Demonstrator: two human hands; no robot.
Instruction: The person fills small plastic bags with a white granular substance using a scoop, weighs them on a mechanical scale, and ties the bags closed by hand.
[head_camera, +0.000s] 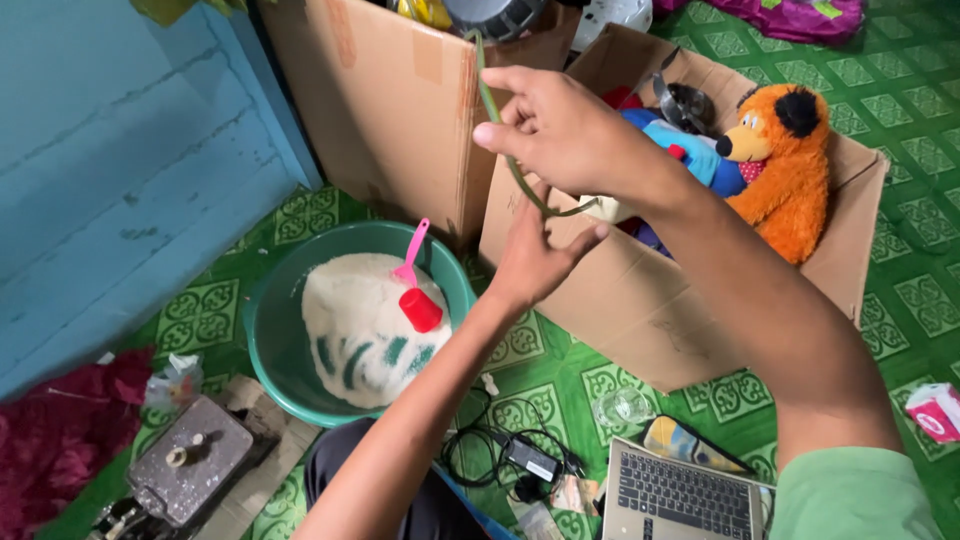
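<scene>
My right hand (560, 125) is raised in front of the cardboard boxes and pinches the upper part of a thin green cord (505, 150) that curves downward. Just below it, my left hand (535, 255) holds the cord's lower end near the edge of an open cardboard box (640, 300). That box holds an orange plush toy (785, 165), a blue toy (690, 155) and a metal piece (685, 100). To the left stands a green basin (265, 330) heaped with white grain, with a red and pink scoop (415, 290) stuck in the heap.
A taller cardboard box (390, 100) stands behind. On the green patterned floor lie a laptop (675, 495), a black charger with cables (525, 460), a clear glass (620, 408), a phone (690, 445), a pink packet (935, 410) and a grey metal device (190, 470). A blue wall is at left.
</scene>
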